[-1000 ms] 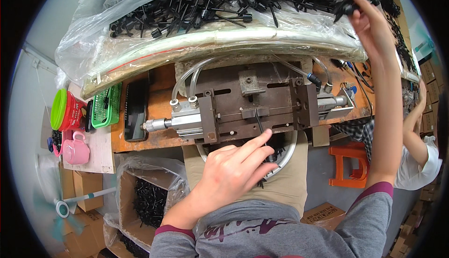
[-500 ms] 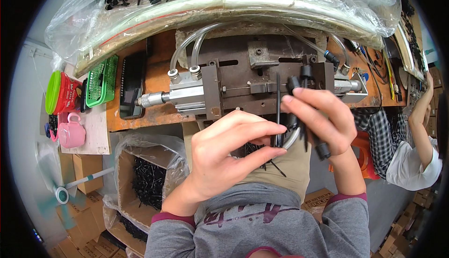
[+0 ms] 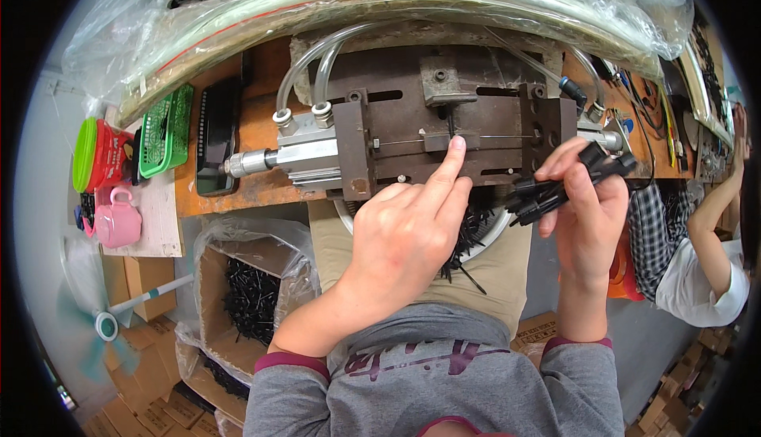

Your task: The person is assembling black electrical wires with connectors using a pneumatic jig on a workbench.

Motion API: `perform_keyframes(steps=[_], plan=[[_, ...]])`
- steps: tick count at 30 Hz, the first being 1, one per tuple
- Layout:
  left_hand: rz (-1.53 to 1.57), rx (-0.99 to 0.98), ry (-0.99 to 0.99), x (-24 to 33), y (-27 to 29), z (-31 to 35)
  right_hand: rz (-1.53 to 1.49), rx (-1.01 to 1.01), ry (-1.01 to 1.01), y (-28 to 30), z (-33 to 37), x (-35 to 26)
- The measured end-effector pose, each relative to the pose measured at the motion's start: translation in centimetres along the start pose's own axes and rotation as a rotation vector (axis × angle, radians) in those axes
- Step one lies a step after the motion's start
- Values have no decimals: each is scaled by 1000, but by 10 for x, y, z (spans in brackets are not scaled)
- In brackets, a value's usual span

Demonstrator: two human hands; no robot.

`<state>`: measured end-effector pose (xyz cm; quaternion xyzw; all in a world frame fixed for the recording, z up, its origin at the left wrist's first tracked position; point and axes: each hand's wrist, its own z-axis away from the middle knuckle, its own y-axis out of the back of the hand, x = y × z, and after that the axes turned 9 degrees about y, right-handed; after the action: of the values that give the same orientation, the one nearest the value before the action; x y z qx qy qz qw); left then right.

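My left hand (image 3: 412,227) reaches over a brown metal fixture (image 3: 396,169), index finger stretched forward. Its fingertip touches the small block (image 3: 438,144) in the middle, where a slim black plastic part (image 3: 451,120) sits. Nothing shows gripped in this hand; its thumb is hidden. Further right, my right hand (image 3: 587,203) is closed around a bunch of black plastic pieces (image 3: 547,191) with thin stems and thicker ends. Between my forearms, a light round container (image 3: 495,235) on my lap holds more black pieces (image 3: 468,251), partly covered by the left hand.
Metal cylinders (image 3: 313,156) with clear hoses flank the fixture. Behind it lies a plastic-covered raised edge (image 3: 380,1) with black pieces beyond. At left are a phone-like black device (image 3: 218,140), a green basket (image 3: 165,136) and a pink cup (image 3: 119,221). Another person's arm (image 3: 713,215) is at far right.
My left hand has moved up from over my lap to the fixture, and the thin black part it pinched now appears in the fixture. My right hand has shifted right with its bunch.
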<state>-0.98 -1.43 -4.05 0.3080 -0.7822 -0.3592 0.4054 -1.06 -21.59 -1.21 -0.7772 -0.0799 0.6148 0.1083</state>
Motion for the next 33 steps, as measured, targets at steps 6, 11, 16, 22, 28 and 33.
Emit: perform_keyframes(steps=[6, 11, 16, 22, 28, 33], plan=[[223, -45, 87, 1, 8, -1, -162, 5, -143, -6, -1, 1], [444, 122, -121, 7, 16, -1, -259, -17, -257, -14, 1, 3], [486, 50, -105, 10, 28, 2, -199, -45, -282, -15, -1, 1], [694, -64, 93, 11, 39, 0, -230, -72, -291, -15, -3, 1], [864, -191, 127, 8, 38, -2, -273, -142, -347, -13, -1, -2], [789, -252, 71, 0, 38, -2, -297, -196, -416, -10, 2, 1]])
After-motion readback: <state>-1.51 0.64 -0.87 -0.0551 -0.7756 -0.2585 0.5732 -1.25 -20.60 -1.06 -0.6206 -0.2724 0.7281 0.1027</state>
